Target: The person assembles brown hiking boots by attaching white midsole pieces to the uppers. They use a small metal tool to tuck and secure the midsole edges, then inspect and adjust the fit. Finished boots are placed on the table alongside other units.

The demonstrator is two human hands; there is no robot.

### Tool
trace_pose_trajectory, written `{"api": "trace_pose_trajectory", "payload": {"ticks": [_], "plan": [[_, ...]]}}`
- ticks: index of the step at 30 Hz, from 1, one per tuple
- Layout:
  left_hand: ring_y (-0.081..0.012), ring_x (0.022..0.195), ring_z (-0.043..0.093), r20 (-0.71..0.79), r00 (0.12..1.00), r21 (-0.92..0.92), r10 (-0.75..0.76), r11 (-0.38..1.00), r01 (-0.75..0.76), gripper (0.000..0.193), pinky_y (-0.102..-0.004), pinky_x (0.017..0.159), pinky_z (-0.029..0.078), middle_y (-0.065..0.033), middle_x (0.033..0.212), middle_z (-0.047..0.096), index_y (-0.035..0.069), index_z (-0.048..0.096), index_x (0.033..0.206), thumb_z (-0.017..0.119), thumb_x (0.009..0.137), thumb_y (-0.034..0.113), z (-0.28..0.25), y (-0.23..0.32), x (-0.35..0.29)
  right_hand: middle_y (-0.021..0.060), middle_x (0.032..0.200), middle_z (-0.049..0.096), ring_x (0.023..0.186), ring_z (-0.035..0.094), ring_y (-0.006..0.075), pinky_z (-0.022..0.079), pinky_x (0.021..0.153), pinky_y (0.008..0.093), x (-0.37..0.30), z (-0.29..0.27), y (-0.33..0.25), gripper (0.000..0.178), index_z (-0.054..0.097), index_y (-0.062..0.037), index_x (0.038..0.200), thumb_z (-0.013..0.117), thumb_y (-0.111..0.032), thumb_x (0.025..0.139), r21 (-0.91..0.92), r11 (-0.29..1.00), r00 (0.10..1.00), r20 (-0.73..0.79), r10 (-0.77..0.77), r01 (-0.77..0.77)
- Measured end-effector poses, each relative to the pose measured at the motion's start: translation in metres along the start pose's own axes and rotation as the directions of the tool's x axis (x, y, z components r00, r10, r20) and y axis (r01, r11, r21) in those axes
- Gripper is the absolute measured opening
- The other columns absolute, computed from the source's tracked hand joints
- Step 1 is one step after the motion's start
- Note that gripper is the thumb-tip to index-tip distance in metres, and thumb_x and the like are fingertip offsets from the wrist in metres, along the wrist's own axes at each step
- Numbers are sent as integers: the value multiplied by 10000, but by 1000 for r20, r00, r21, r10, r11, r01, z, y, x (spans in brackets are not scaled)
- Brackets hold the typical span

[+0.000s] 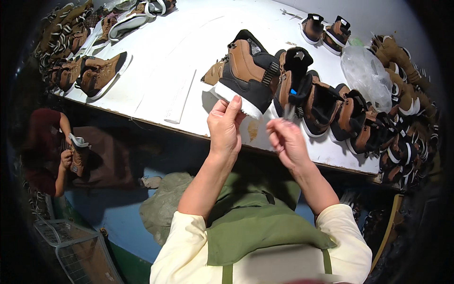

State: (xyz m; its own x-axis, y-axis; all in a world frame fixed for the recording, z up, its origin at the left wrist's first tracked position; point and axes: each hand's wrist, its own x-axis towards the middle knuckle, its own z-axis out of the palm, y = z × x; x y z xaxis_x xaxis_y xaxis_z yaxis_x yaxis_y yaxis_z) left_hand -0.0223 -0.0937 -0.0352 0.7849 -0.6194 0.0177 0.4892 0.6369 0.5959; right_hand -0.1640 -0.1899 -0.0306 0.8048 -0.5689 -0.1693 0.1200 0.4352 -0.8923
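A brown and black high-top boot (pixel 246 71) with a white sole is tilted above the table's front edge. My left hand (pixel 226 125) grips it by the sole near the heel, thumb on the white side. Close by on the right, my right hand (pixel 288 142) is closed, its fingers curled together. A small greyish tool (pixel 289 112) sticks up from those fingers, too smeared by motion to name. It is apart from the held boot. Just behind it stands another brown and black boot (pixel 284 80) with a blue tag inside.
Several like boots (pixel 321 106) line the white table (pixel 156 52) to the right, beside a clear plastic bag (pixel 366 71). More shoes (pixel 99 73) lie at left; one pair (pixel 336 34) stands at the back. A co-worker (pixel 52 151) at lower left handles a brown shoe (pixel 79 156).
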Motion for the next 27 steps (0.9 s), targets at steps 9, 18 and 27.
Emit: {"api": "trace_pose_trajectory", "payload": {"ticks": [9, 18, 27], "plan": [[-101, 746, 621, -1, 1000, 55, -20, 998, 20, 130, -259, 712, 525, -70, 874, 664, 5, 594, 948, 645, 914, 120, 16, 17, -14, 4, 859, 623, 727, 495, 22, 380, 638, 167, 55, 17, -84, 382, 633, 13, 1146, 689, -275, 902, -596, 692, 898, 124, -422, 407], [-152, 888, 664, 92, 994, 9, -53, 999, 52, 236, -285, 793, 545, -105, 1010, 675, -28, 573, 1111, 601, 936, 129, -7, 21, -8, -30, 709, 547, 544, 411, 9, 302, 496, 174, 64, 33, -83, 253, 594, -9, 952, 731, -194, 848, -360, 881, 947, 215, -241, 306], [-216, 1055, 634, 78, 989, -164, -124, 977, 135, 309, -348, 913, 531, -152, 1142, 632, -54, 524, 1191, 554, 950, 137, 0, 46, 4, -4, 769, 615, 670, 543, 36, 461, 616, 201, 74, 54, -94, 184, 608, -22, 860, 728, -163, 858, -421, 800, 898, 295, -326, 428]]}}
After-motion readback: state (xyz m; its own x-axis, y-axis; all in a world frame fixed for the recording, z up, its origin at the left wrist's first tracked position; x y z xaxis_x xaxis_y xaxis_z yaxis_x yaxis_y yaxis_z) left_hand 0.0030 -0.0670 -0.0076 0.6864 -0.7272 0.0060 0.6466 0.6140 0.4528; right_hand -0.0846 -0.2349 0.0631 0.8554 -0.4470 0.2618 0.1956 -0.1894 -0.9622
